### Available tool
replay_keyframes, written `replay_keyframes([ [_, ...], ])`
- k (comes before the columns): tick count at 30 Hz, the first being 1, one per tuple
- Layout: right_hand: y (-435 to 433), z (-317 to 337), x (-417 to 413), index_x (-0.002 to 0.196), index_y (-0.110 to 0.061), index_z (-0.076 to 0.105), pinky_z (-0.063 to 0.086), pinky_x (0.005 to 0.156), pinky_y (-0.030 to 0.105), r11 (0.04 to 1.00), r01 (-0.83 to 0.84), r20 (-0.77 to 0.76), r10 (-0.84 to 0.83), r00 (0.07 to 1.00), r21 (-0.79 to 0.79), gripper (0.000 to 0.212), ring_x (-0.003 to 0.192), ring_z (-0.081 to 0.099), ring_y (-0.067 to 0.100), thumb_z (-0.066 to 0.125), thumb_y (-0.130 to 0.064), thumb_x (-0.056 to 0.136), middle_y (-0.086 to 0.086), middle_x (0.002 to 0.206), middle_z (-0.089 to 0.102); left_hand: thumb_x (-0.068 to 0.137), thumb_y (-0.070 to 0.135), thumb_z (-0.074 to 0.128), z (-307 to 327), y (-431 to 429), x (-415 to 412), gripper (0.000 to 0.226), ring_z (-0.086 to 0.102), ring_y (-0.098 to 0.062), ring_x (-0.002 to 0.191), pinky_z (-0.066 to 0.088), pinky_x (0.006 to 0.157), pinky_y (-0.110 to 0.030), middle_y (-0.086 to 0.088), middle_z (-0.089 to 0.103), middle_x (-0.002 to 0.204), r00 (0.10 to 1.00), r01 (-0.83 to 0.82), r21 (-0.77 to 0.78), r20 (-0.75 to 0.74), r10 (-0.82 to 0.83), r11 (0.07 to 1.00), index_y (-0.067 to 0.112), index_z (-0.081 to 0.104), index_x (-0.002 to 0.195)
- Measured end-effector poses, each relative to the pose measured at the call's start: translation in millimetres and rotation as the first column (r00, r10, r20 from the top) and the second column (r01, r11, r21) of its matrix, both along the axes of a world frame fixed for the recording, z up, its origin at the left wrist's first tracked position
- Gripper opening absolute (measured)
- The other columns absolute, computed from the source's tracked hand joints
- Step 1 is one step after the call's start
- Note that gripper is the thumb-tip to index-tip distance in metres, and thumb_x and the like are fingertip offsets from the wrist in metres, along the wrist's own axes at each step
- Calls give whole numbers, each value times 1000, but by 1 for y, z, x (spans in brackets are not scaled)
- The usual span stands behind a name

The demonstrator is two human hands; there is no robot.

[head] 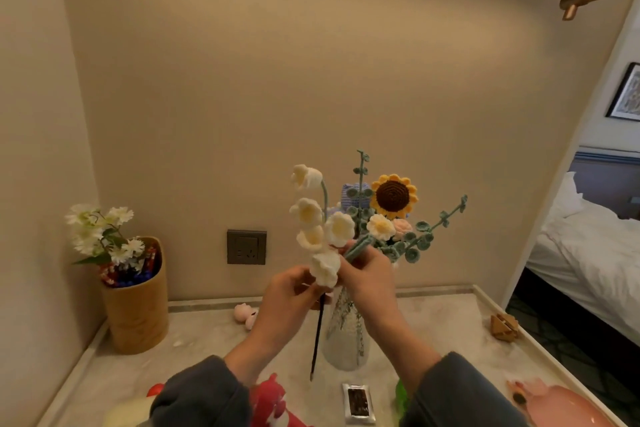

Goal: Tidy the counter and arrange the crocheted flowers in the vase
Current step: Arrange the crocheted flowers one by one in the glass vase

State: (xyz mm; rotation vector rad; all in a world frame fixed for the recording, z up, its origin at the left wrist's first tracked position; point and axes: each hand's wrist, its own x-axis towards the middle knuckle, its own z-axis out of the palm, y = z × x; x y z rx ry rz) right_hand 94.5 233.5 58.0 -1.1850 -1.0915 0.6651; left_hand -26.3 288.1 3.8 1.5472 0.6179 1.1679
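While the yellow yarn sunflower [394, 196] already stands in the clear glass vase [346, 347], the white crocheted bell-flower stem [323, 239] isn't in yet. It's held just left of the vase. Left hand [294, 291] pinches its dark wiry stalk, right hand [367, 274] curls round its green part. Red plush toy [273, 402] and silver foil packet [358, 404] litter the marble counter [433, 322], so tidying's not done imo.

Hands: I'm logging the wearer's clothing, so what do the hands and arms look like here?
The left hand and right hand are bare: no gloves, no ring or watch visible. The left sleeve and right sleeve are loose, dark grey-blue fabric, ending short of the wrists.
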Motion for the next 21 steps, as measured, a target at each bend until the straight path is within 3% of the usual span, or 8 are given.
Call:
replay_keyframes([
  [3,23,17,-8,111,-22,66,58,77,34,999,-26,125,31,992,-38,39,87,69,18,81,-18,76,4,93,72,84,16,71,16,23,-10,14,73,-23,73,57,62,-25,-3,75,82,994,-68,-47,77,72,997,28,76,82],
  [6,44,27,-9,128,-33,51,50,82,22,999,51,400,-48,915,3,65,103,56,6,80,-27,70,-7,110,58,86,15,69,30,49,-17,8,73,-24,71,57,60,-24,-6,75,77,977,-152,-118,131,167,981,21,74,83],
  [8,57,27,-7,131,-31,50,44,92,23,990,117,590,-140,795,77,63,114,48,7,75,-26,73,-9,117,51,87,14,67,37,64,-18,3,73,-24,71,58,60,-25,-7,74,78,964,-162,-163,185,192,973,13,70,87],
  [10,71,24,-3,127,-29,55,37,102,30,978,192,776,-185,603,84,53,125,39,14,72,-29,77,-6,123,48,89,13,65,43,76,-16,4,72,-24,69,58,60,-26,-8,71,80,954,-163,-167,224,199,972,12,67,86],
  [14,90,13,7,126,-32,57,23,115,41,934,358,938,-129,321,6,49,143,19,22,68,-40,78,-1,144,36,90,16,64,48,95,-3,2,73,-21,72,56,60,-24,-9,70,84,957,-133,-117,241,158,984,15,65,89],
  [17,92,8,16,120,-33,60,18,114,39,902,428,962,-158,222,50,42,143,17,23,66,-35,78,-2,145,35,92,18,62,50,109,10,3,73,-22,75,56,62,-24,-5,71,83,957,-100,-90,262,120,991,16,63,90],
  [21,92,9,25,108,-24,67,41,94,29,898,431,956,-197,219,86,32,121,38,17,63,-13,78,-5,115,47,93,15,60,54,127,25,8,73,-22,73,56,63,-25,2,69,73,934,-62,-88,346,89,994,14,60,85],
])
